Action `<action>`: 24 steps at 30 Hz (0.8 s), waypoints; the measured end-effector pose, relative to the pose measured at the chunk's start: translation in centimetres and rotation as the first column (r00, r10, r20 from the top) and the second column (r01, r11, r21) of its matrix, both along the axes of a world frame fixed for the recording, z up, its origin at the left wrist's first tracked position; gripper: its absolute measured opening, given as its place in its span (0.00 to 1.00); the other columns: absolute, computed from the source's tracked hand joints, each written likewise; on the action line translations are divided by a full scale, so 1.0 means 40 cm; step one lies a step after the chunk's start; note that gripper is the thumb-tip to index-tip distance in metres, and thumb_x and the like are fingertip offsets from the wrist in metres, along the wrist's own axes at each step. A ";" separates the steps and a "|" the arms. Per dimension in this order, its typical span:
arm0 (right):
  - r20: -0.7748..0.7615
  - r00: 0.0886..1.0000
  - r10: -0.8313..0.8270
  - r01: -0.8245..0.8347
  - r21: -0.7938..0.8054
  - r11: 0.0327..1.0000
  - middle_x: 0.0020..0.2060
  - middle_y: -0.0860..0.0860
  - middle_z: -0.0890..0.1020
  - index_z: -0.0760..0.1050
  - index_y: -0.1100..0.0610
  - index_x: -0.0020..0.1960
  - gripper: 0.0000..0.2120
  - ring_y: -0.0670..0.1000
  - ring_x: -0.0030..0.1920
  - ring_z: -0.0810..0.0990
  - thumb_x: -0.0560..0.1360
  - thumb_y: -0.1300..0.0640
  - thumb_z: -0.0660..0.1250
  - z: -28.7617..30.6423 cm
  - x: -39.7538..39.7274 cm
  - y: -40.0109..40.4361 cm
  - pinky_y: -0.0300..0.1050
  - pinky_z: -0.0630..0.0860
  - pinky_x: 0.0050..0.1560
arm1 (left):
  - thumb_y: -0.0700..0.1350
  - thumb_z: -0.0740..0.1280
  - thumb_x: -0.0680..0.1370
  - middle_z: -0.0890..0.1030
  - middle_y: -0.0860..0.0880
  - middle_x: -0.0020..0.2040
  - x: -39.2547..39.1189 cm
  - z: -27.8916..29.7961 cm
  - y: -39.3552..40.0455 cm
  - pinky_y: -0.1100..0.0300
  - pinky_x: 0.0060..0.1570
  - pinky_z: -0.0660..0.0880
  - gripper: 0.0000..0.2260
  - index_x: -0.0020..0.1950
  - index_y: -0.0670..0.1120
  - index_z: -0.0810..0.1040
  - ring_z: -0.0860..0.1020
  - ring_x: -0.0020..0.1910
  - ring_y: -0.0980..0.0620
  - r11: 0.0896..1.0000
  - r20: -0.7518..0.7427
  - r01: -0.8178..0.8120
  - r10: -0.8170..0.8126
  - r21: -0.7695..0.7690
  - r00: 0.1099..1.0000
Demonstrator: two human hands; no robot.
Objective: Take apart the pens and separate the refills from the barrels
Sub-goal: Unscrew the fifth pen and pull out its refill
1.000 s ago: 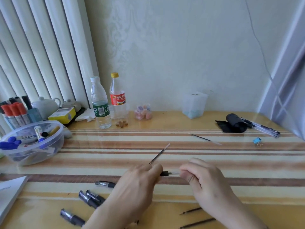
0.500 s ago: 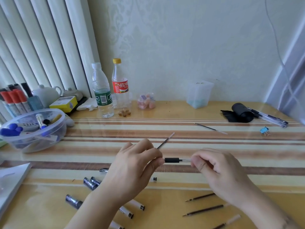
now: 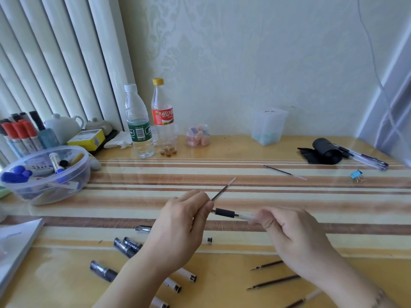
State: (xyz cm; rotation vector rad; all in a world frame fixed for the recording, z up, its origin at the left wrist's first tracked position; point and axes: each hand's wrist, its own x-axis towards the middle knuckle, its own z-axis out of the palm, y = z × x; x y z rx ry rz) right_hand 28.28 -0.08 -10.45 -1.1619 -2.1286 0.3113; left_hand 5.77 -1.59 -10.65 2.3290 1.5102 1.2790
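While our left hand [image 3: 178, 227] pinches the tip end of a clear plastic pen barrel with a black rubber grip [image 3: 231, 214], our right hand [image 3: 287, 232] curls its fingers round the other end, so the barrel is held level above the yellow-and-brown striped tabletop [image 3: 289, 196]. Also gripped in our left hand is a thin dark refill with a pale tail [image 3: 223, 189], which slants up and away from the knuckles. A second thin refill [image 3: 283, 172] lies alone farther back on the table, well apart from our hands. Near our right forearm we see three dark loose refills [image 3: 273, 281] lying roughly parallel. Near our left wrist lie several black pen caps [image 3: 126, 247], and under that forearm some white barrel pieces with dark ends [image 3: 178, 283]. At the left stands a clear plastic tub of markers [image 3: 44, 174], with two plastic bottles [image 3: 149, 121] behind it toward the wall. At the far right a bundle of whole pens [image 3: 364, 157] rests beside a black roll [image 3: 327, 151], and a small blue binder clip [image 3: 356, 175] sits near them.
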 end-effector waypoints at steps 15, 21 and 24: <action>0.064 0.997 -0.054 0.047 0.111 0.993 0.33 0.32 0.76 0.75 0.43 0.44 0.10 0.35 0.33 0.75 0.74 0.38 0.61 0.017 -0.002 -0.006 0.27 0.61 0.28 | 0.50 0.59 0.80 0.66 0.54 0.25 -0.015 0.013 -0.004 0.68 0.26 0.62 0.18 0.34 0.43 0.72 0.63 0.24 0.57 0.974 0.190 0.020 0.023 -0.223 0.982; 0.115 0.992 -0.048 0.034 0.121 0.992 0.30 0.36 0.77 0.70 0.41 0.46 0.07 0.44 0.28 0.74 0.73 0.39 0.62 0.008 -0.002 -0.008 0.33 0.67 0.27 | 0.45 0.67 0.78 0.78 0.57 0.26 -0.014 0.025 -0.013 0.63 0.28 0.65 0.07 0.40 0.49 0.79 0.63 0.25 0.55 0.919 0.288 0.100 0.015 -0.382 0.958; 0.133 0.989 -0.064 0.048 0.126 0.991 0.30 0.36 0.77 0.70 0.42 0.45 0.06 0.45 0.28 0.74 0.73 0.43 0.66 0.013 0.003 -0.008 0.33 0.65 0.26 | 0.39 0.68 0.75 0.84 0.45 0.35 -0.026 0.028 -0.007 0.61 0.28 0.66 0.06 0.42 0.49 0.79 0.66 0.29 0.50 0.903 0.408 0.120 0.066 -0.414 0.910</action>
